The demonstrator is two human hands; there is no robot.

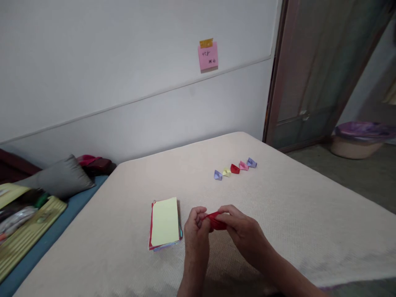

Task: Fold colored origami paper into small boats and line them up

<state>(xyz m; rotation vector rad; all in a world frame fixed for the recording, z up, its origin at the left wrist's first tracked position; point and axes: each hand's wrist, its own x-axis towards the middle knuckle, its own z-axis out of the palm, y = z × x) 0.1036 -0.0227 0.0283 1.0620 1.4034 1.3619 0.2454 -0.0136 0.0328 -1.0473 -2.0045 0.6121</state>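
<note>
Above the pale mat (293, 214), red paper (215, 221) is pinched between the left hand (195, 225) and right hand (243, 233); a paper stack (165, 222) is set just beside, with open room up to the folded boats (235, 168).

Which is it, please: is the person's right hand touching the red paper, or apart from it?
Touching: the head view shows the right hand pinching the red paper in its fingers.
</note>
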